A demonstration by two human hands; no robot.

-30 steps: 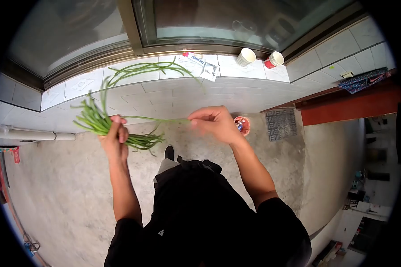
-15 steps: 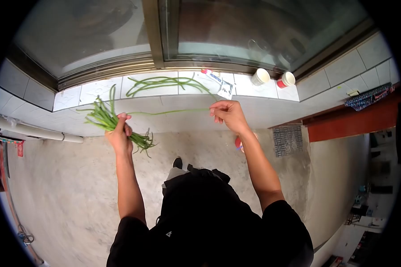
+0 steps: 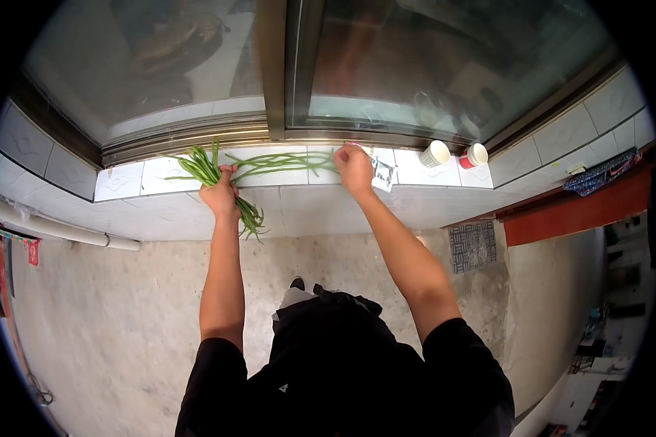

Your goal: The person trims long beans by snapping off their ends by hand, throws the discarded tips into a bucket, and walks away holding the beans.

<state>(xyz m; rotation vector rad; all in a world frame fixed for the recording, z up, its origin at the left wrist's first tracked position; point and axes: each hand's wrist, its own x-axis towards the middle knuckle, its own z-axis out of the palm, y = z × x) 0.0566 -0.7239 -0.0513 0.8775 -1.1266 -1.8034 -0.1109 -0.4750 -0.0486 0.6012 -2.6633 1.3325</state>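
At the ledge [image 3: 120, 182] with two cups [image 3: 435, 154], one greens bunch [image 3: 199, 167] is gripped by the left hand [image 3: 221, 197]; the right hand [image 3: 353, 170] is curled, its hold untellable.

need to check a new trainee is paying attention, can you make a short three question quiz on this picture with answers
1. Which hand grips the green bundle?
2. True or false: the red-and-white cup stands on the tiled ledge.
3. Fill in the blank: on the ledge, the silver packet lies between the white cup and the ____ hand.

Key:
1. The left hand.
2. True.
3. The right hand.
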